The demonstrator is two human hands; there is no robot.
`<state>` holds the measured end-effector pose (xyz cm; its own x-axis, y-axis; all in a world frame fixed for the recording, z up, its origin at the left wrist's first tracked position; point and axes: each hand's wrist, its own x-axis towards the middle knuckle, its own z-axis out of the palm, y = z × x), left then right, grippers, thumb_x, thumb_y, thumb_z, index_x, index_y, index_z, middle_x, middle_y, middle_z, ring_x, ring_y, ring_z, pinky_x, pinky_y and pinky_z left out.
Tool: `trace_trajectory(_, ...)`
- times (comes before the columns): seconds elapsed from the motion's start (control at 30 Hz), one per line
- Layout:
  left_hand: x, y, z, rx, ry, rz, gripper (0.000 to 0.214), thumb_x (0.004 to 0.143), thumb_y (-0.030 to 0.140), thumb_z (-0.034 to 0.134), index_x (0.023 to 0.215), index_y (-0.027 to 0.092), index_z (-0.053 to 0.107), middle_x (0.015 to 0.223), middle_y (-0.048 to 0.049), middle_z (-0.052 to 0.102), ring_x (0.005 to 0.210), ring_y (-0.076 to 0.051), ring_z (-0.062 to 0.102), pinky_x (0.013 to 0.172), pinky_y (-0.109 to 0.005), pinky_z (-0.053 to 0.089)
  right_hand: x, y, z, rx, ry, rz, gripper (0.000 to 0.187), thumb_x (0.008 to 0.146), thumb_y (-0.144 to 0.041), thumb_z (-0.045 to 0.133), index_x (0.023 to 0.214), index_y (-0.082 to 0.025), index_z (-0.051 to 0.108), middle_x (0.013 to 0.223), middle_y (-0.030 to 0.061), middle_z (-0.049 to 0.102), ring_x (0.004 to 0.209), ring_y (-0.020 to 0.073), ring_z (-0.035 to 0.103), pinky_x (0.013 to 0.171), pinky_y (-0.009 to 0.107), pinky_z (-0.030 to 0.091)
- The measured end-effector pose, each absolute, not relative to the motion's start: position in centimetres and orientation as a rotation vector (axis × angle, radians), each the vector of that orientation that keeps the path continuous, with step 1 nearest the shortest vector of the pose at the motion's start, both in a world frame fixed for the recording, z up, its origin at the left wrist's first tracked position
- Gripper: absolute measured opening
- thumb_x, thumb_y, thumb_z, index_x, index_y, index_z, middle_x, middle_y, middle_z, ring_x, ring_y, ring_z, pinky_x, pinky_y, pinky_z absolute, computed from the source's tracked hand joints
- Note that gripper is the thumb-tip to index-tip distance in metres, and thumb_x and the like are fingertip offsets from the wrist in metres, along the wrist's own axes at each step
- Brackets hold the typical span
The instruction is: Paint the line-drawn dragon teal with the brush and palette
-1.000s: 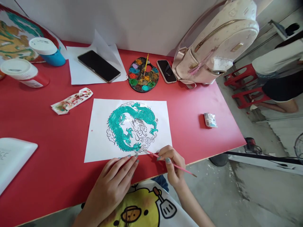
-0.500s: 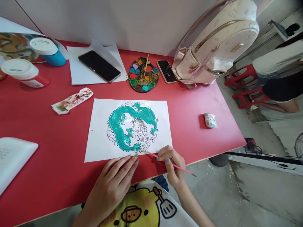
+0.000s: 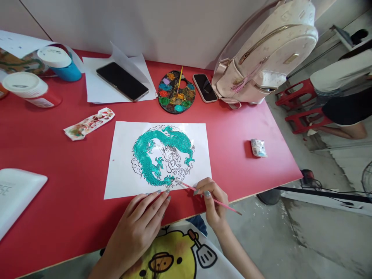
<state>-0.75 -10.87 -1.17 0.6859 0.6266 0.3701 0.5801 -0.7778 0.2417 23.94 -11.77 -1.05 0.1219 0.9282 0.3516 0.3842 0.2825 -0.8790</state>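
Note:
A thin pink paintbrush [image 3: 221, 203] is pinched in my right hand [image 3: 213, 199] at the sheet's lower right. Its bristles touch, or nearly touch, the tail end of a dragon drawing [image 3: 142, 162]. Teal paint covers the dragon's body, while its head and the clouds are bare black outline. The white paper sheet [image 3: 122, 143] lies flat on the red table. Flat with fingers stretched out, my left hand [image 3: 142, 221] rests at the sheet's lower edge, fingertips on the paper. Beyond the sheet lies a paint palette [image 3: 176, 92] of many colours, with a yellow-handled brush [image 3: 180, 79] across it.
Two phones [image 3: 122, 81] lie at the back, one on loose papers. A pale backpack [image 3: 270, 58] stands back right, a small packet [image 3: 258, 148] nearer. Paint bottles [image 3: 27, 87] and a stained tissue [image 3: 89, 124] are at left. People sit on red stools [image 3: 302, 93] beyond.
The brush tip has shifted slightly up and right along the dragon's tail, with my right hand moving a little. A paper at the far left has drooped over the picture. My left hand stays put.

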Motion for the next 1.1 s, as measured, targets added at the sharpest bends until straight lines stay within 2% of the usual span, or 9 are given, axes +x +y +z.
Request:
trace_trajectory(0.23, -0.76, -10.92, -1.18, 2.784, 0.995, 0.678, 0.037, 0.104, 0.009, 0.051, 0.135, 0.011, 0.072, 0.143, -0.0097, 0.074, 0.128, -0.029, 0.065, 0.117, -0.048, 0.041, 23.86, -11.66, -0.85, -1.265, -1.429, 0.633, 0.031, 0.112, -0.029, 0.044, 0.09, -0.024, 0.066, 0.076, 0.0041, 0.07, 0.07, 0.0191, 0.068, 0.062, 0.032, 0.055)
trace_trajectory(0.43, -1.01, -10.9, -1.33, 2.795, 0.994, 0.648, 0.046, 0.103, 0.01, 0.053, 0.146, 0.014, 0.066, 0.144, -0.0095, 0.074, 0.131, -0.028, 0.065, 0.118, -0.047, 0.041, 23.91, -11.75, -1.0, -1.247, -1.457, 0.649, 0.032, 0.111, -0.031, 0.044, 0.091, -0.023, 0.067, 0.076, 0.0053, 0.071, 0.07, 0.0207, 0.068, 0.062, 0.034, 0.055)
trace_trajectory(0.63, -0.88, -10.84, -1.34, 2.782, 1.0, 0.674, 0.038, 0.106, 0.011, 0.049, 0.137, 0.012, 0.07, 0.143, -0.009, 0.074, 0.129, -0.028, 0.065, 0.117, -0.047, 0.04, 23.89, -11.67, -1.02, -1.222, -1.518, 0.675, 0.032, 0.112, -0.031, 0.044, 0.091, -0.023, 0.067, 0.076, 0.0051, 0.07, 0.069, 0.0199, 0.068, 0.062, 0.033, 0.055)
trace_trajectory(0.93, -0.94, -11.05, -1.65, 2.779, 1.012, 0.66, 0.041, 0.105, 0.012, 0.049, 0.142, 0.014, 0.067, 0.145, -0.0079, 0.073, 0.131, -0.027, 0.064, 0.119, -0.047, 0.04, 23.91, -11.76, -1.1, -1.233, -1.492, 0.678, 0.032, 0.111, -0.031, 0.045, 0.089, -0.023, 0.067, 0.075, 0.0052, 0.071, 0.069, 0.0208, 0.069, 0.062, 0.034, 0.056)
trace_trajectory(1.1, -0.79, -10.88, -1.27, 2.797, 1.005, 0.678, 0.038, 0.104, 0.009, 0.051, 0.136, 0.011, 0.071, 0.142, -0.0095, 0.075, 0.129, -0.027, 0.066, 0.119, -0.047, 0.04, 23.91, -11.68, -1.02, -1.242, -1.453, 0.683, 0.031, 0.111, -0.03, 0.046, 0.09, -0.023, 0.067, 0.076, 0.0045, 0.07, 0.069, 0.0199, 0.068, 0.062, 0.033, 0.055)
